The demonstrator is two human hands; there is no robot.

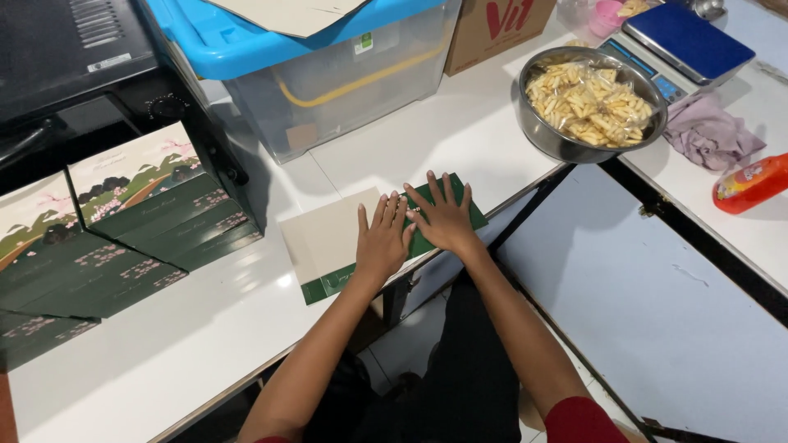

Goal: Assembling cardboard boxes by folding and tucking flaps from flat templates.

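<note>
Lower centre of the frame: both forearms reach up from the bottom edge onto a white table (205, 328). The left hand (382, 236) lies flat, fingers spread and extended, palm down on a flat unfolded carton blank (328, 238), cream on its inner face with dark green edges. The right hand (443, 215) lies just beside it, also flat and spread, pressing the green flap at the blank's right end. Neither hand is closed around anything; both press down with open palms. The blank sits at the near edge of the table, centre frame.

Left of frame: stacks of finished green boxes (123, 238) with a landscape print on the lids, well apart from the hands.

Upper left: a black appliance (74, 57). Upper centre: a clear plastic storage bin (345, 82) with a blue lid. Beside it stands a brown cardboard box (497, 29).

Upper right: a metal bowl (548, 135) holding bagged stick snacks (591, 102), then a blue-topped scale (685, 37), a crumpled mauve cloth (710, 131) and an orange bottle (751, 182) lying on its side.
</note>
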